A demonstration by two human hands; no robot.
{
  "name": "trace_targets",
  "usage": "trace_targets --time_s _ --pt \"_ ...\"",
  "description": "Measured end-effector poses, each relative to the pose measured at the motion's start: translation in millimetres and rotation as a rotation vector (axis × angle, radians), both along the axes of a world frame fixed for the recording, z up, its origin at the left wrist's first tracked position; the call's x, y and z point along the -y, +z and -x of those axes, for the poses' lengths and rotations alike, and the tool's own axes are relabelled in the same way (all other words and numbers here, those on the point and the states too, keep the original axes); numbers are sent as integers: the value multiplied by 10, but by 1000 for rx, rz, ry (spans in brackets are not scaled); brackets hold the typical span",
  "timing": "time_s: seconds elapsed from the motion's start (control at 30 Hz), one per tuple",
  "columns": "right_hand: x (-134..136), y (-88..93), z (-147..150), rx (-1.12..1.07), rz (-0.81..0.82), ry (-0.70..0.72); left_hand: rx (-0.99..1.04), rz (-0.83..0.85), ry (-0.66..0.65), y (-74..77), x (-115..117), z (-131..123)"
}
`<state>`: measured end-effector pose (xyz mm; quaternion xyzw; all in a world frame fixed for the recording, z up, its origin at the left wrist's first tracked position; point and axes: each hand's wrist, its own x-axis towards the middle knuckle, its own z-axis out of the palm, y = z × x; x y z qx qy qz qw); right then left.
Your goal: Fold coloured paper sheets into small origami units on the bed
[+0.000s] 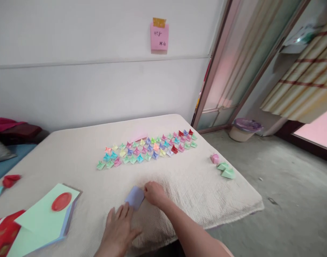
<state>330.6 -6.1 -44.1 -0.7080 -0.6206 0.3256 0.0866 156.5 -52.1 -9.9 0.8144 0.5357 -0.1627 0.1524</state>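
A small folded piece of purple paper [135, 198] lies flat on the cream-covered surface, close to its front edge. My left hand [119, 226] is open, palm down, its outstretched fingertips resting on the paper's lower left edge. At the right edge of the same paper is my right hand [154, 193], its fingers curled closed against it. Beyond both hands stand rows of small folded paper shapes [155, 146] in many colours.
Green paper sheets [45, 214] lie at the left with a round red object [61, 202] on top, beside a red packet [5, 232]. Green folded papers [228, 173] and a pink one [214, 158] sit near the right edge. A lined bin [245, 130] stands on the floor.
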Motion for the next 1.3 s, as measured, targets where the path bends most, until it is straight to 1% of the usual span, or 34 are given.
trace_targets --time_s 0.07,0.13,0.2,0.27,0.33,0.4,0.5,0.57,0.63,0.7,0.77,0.83,0.9,0.97,1.07,1.1,1.17,1.2,1.23,1.3 --pt "-6 41 -42 -88 6 -51 83 -48 -11 102 -158 -16" --pt "-39 86 -121 -191 -5 -125 149 -99 4 169 -329 -41" --pt "-97 129 -253 -304 -39 -231 190 -144 24 192 -475 -77" --pt "-164 162 -446 -421 -99 -375 210 -172 33 173 -563 -116" --pt "-216 183 -690 -530 -187 -562 211 -164 31 125 -588 -143" --pt "-235 198 -960 -618 -305 -785 212 -131 11 69 -568 -149" --pt "-190 218 -1344 -705 -491 -1145 232 -104 -28 10 -527 -132" --pt "-127 233 -1539 -753 -569 -1346 246 -105 -38 -9 -519 -118" --pt "-60 246 -1657 -807 -601 -1481 252 -115 -29 -19 -525 -110" --pt "-15 259 -1689 -869 -611 -1545 269 -129 -19 -30 -530 -110" --pt "-16 273 -1630 -938 -612 -1547 308 -127 -10 -41 -526 -118" --pt "-67 299 -1478 -1004 -610 -1496 383 -108 15 -47 -515 -139" --pt "-138 344 -1241 -1065 -606 -1395 500 -67 77 -38 -501 -175" --pt "-185 415 -946 -1121 -606 -1249 664 9 175 -3 -488 -223" --pt "-142 559 -509 -1186 -612 -1007 978 216 356 102 -467 -296" --pt "-98 608 -389 -1191 -614 -947 1085 295 430 146 -458 -315" --pt "13 691 -198 -1187 -604 -856 1313 433 518 241 -432 -339" --pt "71 719 -123 -1170 -593 -809 1396 500 552 289 -416 -344" --pt "126 739 -57 -1095 -586 -743 1466 555 593 335 -397 -347" --pt "220 752 57 -1007 -547 -665 1589 645 666 416 -360 -352"
